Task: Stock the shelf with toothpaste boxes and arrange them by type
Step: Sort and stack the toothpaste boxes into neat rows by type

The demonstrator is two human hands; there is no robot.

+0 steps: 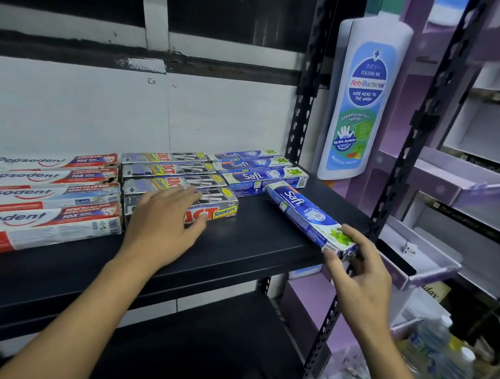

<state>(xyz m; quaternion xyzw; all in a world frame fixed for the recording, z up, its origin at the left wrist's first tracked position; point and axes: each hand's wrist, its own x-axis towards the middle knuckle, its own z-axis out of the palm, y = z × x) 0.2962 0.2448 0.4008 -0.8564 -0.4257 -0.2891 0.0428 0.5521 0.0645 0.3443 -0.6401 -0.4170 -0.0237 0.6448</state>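
Head view: a loose blue Safi box (pixel 304 215) lies slantwise on the black shelf (pixel 252 242), its near end at the shelf's front right corner; its far end sits just beside a row of three Safi boxes (pixel 262 175) at the shelf's back right. The right hand (pixel 359 278) pinches the loose box's near end between thumb and fingers. The left hand (pixel 165 220) lies flat with straight fingers on the front Smokers box (pixel 219 209), the nearest of four silver boxes mid-shelf; it grips nothing. Pepsodent boxes (pixel 41 198) fill the shelf's left part in a row. Beyond the shelf's right post (pixel 406 162) hangs a large bottle-shaped sign (pixel 364 99); purple display trays (pixel 438 178) stand further right.
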